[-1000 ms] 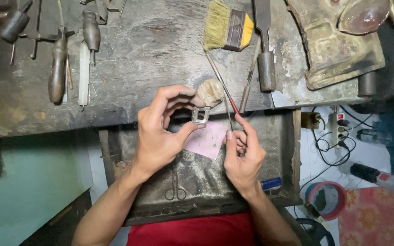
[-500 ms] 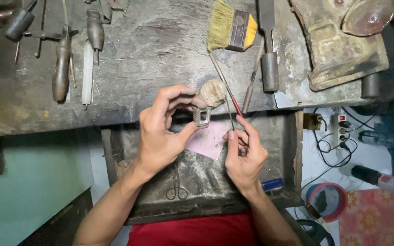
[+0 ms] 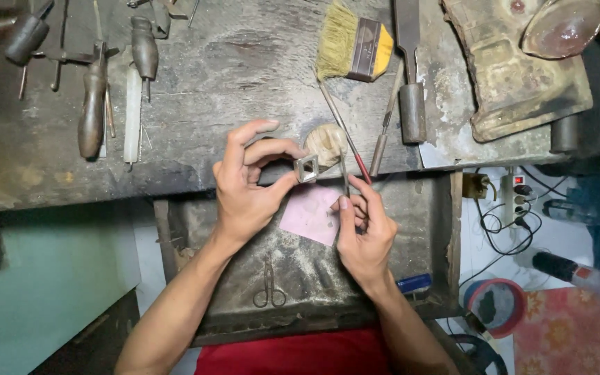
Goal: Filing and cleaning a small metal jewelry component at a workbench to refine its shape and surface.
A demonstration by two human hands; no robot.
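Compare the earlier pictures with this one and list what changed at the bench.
Very little. The left hand still pinches the small square metal frame against the wooden bench peg, and the right hand still works a thin tool at it, with only slight finger shifts. The pink paper, scissors, brush and other tools stayed put.

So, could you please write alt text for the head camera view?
The left hand pinches a small square metal frame at the edge of a worn grey workbench, while the right hand holds a thin metal tool against it, above a pink paper sheet.
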